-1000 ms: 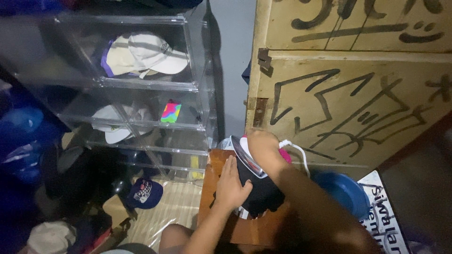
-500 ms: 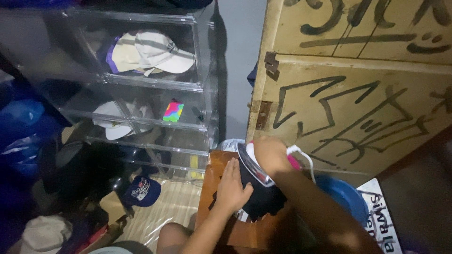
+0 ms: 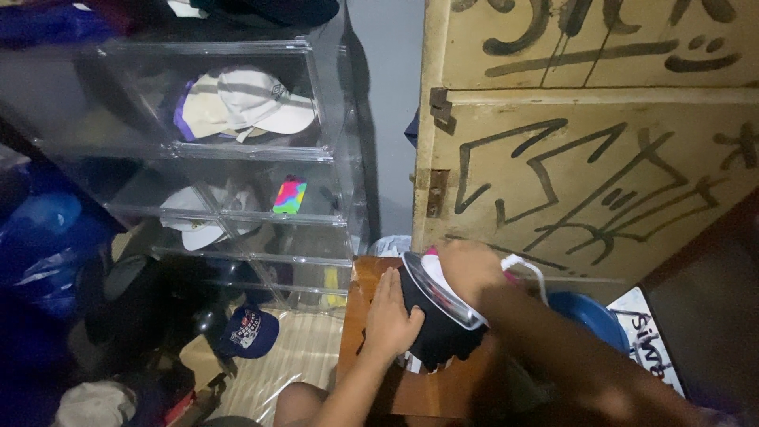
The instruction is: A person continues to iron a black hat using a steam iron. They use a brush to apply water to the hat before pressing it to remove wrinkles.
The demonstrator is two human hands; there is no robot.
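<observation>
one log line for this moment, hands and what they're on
left hand flat on black garment | right hand grips clothes iron, soleplate on garment | garment on small wooden table | clear cap drawers at left

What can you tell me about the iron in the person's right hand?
The iron looks white, with a pink part near the handle and a shiny metal soleplate. It is tilted, its soleplate facing left against a black cloth on a small wooden table. The right hand grips its handle. A white cord leaves its back end.
</observation>
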